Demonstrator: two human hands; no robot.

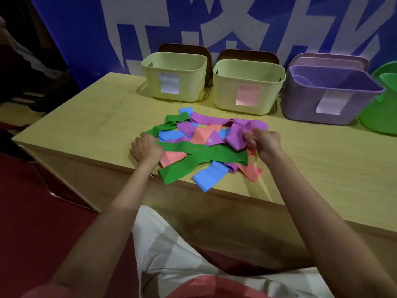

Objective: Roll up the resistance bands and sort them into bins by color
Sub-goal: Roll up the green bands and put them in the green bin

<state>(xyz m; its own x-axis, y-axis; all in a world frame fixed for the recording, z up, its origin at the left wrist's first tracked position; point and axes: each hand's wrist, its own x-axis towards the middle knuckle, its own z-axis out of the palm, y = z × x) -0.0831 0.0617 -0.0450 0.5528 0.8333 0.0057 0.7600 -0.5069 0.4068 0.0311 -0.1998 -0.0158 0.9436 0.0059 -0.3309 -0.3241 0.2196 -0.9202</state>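
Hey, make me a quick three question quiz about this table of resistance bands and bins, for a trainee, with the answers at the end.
1. True or false: the purple bin already holds a rolled band.
2. Which band does the right hand grip? A) green band B) purple band C) blue band
3. Fill in: the left hand rests at the end of the long ____ band.

Key:
1. False; the visible part of its inside shows no band, and all bands lie loose on the table.
2. B, the purple band.
3. Green; the green band crosses the pile.
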